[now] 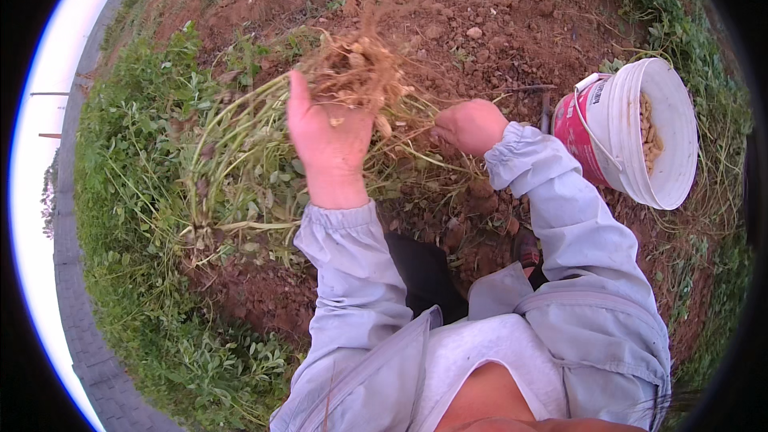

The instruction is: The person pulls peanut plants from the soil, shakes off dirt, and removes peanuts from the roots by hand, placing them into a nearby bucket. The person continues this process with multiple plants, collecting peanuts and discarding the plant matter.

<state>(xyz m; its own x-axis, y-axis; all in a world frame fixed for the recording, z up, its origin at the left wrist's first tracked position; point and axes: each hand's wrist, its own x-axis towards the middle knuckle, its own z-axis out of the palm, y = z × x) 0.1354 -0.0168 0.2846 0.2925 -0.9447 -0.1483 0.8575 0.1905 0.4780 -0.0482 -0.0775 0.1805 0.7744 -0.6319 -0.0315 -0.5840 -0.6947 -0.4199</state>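
Note:
A bunch of pulled peanut plants lies across my left hand (333,132), with its tangled roots and pods (360,69) above the palm. The thumb stands up beside the stems, and the fingers are mostly hidden under the roots. Green stems (240,114) trail off to the left. Right of the bunch, my right hand (471,126) is closed at the edge of the roots, its fingertips by thin root strands; whether a pod is between them I cannot tell. A pale pod (383,126) hangs near my left wrist.
A white plastic bucket (669,132) with a red label leans at the right, peanut pods (649,135) inside. Reddish clumped soil (516,30) lies ahead. Leafy green plants (126,192) grow at the left, beside a grey paved strip (84,312). A shoe (528,249) shows below my right forearm.

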